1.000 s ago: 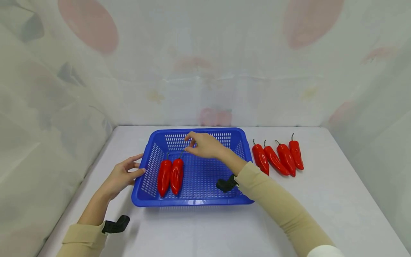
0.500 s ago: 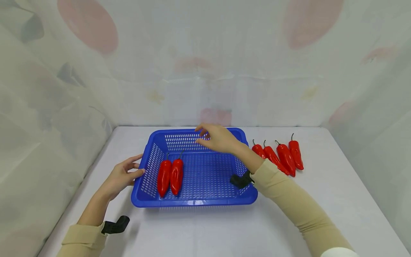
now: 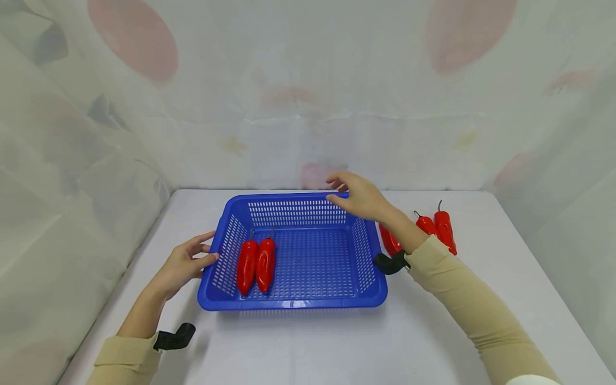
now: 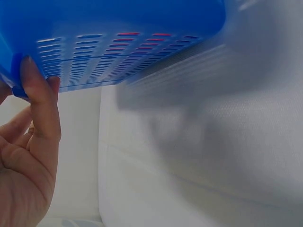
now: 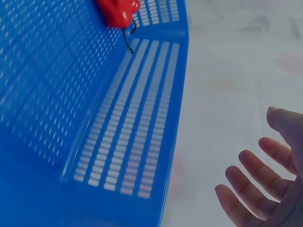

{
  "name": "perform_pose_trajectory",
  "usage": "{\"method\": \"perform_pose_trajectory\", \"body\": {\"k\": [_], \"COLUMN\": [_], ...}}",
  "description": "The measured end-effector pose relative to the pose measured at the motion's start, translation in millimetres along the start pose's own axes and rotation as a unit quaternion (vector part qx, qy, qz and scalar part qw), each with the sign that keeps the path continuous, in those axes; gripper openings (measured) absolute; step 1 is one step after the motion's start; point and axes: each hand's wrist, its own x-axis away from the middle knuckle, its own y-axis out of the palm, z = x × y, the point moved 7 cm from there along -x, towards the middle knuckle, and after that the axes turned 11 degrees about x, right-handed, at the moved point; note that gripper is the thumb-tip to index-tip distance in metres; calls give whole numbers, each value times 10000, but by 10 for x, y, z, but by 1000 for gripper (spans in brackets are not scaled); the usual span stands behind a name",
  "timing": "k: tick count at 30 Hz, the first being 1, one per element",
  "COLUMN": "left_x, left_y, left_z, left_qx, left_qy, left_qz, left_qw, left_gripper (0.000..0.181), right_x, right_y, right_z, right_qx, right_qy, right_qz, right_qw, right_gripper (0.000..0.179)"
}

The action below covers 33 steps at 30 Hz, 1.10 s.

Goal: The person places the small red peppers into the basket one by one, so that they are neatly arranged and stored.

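A blue plastic basket with slotted walls stands on the table. My left hand holds its left rim between thumb and fingers; the left wrist view shows the fingertips at the basket's edge. Two red peppers with green stems lie side by side in the left part of the basket. My right hand is over the back right corner, nothing in it, fingers loosely bent and spread. In the right wrist view this hand appears apart from the basket wall.
Right of the basket, more red peppers lie on the white table, partly hidden behind my right forearm. A pale patterned curtain hangs behind the table and on both sides.
My right hand has moved from above the peppers in the basket to the right and back, its arm now covering some table peppers. The left hand and basket stay put.
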Motion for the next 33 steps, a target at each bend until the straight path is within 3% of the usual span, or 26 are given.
{"method": "perform_pose_trajectory", "body": {"k": [12, 33], "left_x": [-21, -3], "left_y": [-5, 2], "left_z": [-29, 0], "left_qx": [54, 114], "left_qy": [-35, 15], "left_qz": [15, -52], "left_qw": [10000, 9999], "left_gripper": [67, 67], "right_x": [235, 667], "right_y": [-214, -255], "right_z": [483, 1299], "right_qx": [-120, -136], "right_qy": [539, 1342], "right_qz": [501, 843], "right_qw": [9972, 9873], "right_gripper": [43, 46]}}
